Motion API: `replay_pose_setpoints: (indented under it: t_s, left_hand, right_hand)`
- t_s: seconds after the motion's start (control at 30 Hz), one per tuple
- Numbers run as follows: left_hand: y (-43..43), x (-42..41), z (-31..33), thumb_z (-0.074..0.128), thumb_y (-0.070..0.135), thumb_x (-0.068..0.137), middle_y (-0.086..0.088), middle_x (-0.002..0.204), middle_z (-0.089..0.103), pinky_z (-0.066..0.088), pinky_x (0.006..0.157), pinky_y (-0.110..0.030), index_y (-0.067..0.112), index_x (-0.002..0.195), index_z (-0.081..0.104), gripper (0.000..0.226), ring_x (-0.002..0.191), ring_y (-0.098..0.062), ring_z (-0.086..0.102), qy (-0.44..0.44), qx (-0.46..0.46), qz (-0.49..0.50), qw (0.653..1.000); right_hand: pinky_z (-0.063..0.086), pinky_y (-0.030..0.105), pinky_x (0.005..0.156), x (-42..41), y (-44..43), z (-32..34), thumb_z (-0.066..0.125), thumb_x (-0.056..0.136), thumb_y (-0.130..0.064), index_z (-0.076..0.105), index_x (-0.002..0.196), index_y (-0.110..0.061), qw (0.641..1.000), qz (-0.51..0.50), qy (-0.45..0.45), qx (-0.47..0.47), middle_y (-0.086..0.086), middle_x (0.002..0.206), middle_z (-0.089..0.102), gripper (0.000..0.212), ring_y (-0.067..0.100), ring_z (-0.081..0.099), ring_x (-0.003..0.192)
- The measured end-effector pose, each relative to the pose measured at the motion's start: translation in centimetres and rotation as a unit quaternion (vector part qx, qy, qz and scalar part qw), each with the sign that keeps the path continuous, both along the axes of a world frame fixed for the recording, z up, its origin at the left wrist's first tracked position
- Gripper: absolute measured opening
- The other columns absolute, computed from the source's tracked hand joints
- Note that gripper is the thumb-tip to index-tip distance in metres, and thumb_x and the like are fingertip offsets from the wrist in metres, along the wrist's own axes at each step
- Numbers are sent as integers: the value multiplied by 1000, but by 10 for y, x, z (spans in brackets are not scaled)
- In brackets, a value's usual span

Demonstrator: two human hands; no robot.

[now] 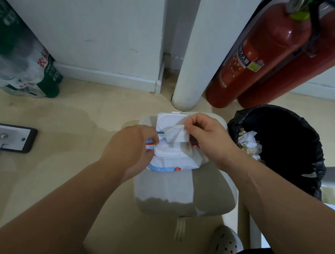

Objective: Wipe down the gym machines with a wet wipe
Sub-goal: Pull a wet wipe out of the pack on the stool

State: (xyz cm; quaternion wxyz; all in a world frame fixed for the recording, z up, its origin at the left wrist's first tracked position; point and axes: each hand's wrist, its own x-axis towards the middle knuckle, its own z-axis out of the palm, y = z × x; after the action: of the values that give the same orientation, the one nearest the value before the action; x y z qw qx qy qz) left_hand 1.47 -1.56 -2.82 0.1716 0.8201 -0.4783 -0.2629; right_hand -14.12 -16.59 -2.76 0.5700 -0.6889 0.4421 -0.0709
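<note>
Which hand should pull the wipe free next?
Right. The right hand pinches the wipe sticking out of the pack; the left hand grips the pack, steadying it.

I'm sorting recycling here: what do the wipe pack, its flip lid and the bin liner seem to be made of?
Wipe pack: soft printed plastic film, likely; it creases where the left hand grips it. Flip lid: rigid white plastic, smooth and matt, with a moulded hinge tab. Bin liner: thin glossy black plastic film, crinkled at the rim.
</note>
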Motion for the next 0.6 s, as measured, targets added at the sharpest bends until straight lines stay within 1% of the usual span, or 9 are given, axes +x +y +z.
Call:
replay_pose_setpoints:
  t_s: [0.1, 0.17, 0.2, 0.27, 0.33, 0.4, 0.43, 0.53, 0.6]
  left_hand:
    - [1, 0, 3, 69, 29, 77, 10, 99, 70, 41, 78, -24, 30, 96, 75, 20, 93, -16, 58, -2, -52, 0, 999]
    - [1, -1, 5, 68, 39, 77, 9, 95, 70, 43, 75, -25, 29, 96, 78, 23, 88, -15, 58, -14, -74, 10, 997]
    - [0, -1, 5, 72, 40, 80, 9, 94, 70, 43, 73, -23, 29, 96, 79, 21, 86, -13, 58, -16, -77, 18, 997]
    - [-1, -4, 6, 76, 38, 83, 11, 93, 71, 45, 73, -21, 28, 99, 79, 19, 84, -10, 60, -2, -69, 34, 997]
    - [-1, -7, 7, 76, 36, 84, 15, 93, 70, 52, 79, -27, 29, 104, 77, 21, 86, -7, 64, 23, -62, 46, 997]
    - [0, -9, 8, 77, 37, 82, 17, 95, 71, 54, 85, -31, 30, 109, 73, 28, 90, -8, 66, 25, -47, 46, 998]
    - [1, -9, 7, 77, 38, 82, 16, 99, 72, 54, 87, -33, 30, 114, 71, 33, 93, -10, 67, 19, -34, 42, 998]
    - [2, -10, 7, 75, 40, 83, 13, 111, 72, 52, 92, -36, 30, 122, 66, 41, 104, -15, 66, -5, 4, 26, 1000]
    - [2, -12, 7, 73, 42, 83, 12, 115, 71, 51, 91, -35, 31, 122, 65, 41, 105, -17, 64, -22, 16, 16, 1000]
  right_hand:
    - [54, 40, 76, 0, 3, 2, 62, 94, -13, 65, 82, -16, 999, -21, 0, -30, 9, 82, 67, 13, 17, 60, 73]
    - [55, 31, 75, -2, 6, 2, 73, 89, -23, 68, 89, -19, 998, 2, 3, -62, 4, 82, 68, 7, 15, 62, 74]
    - [55, 26, 75, -3, 8, 1, 79, 84, -30, 70, 92, -21, 994, 27, 19, -99, -2, 80, 68, 15, 12, 63, 75]
    - [55, 30, 75, -4, 12, -1, 82, 82, -32, 74, 90, -21, 982, 64, 38, -173, -8, 78, 69, 16, 9, 64, 75]
    - [54, 34, 72, -4, 13, -1, 78, 86, -23, 75, 82, -18, 977, 60, 28, -203, -10, 74, 69, 6, 9, 63, 72]
    - [53, 32, 68, -4, 11, 0, 73, 87, -16, 72, 75, -17, 985, 28, 25, -171, -12, 67, 65, 12, 6, 58, 66]
    - [55, 36, 69, -4, 9, 3, 71, 86, -15, 69, 71, -15, 992, -6, 17, -127, -11, 65, 63, 16, 7, 58, 66]
    - [61, 57, 77, -4, 6, 12, 61, 85, -16, 56, 64, -14, 987, -147, -44, 44, 9, 74, 59, 21, 31, 64, 76]
    - [61, 57, 77, -4, 4, 18, 55, 92, -11, 59, 74, -14, 969, -211, -68, 107, 12, 81, 59, 18, 38, 66, 82]
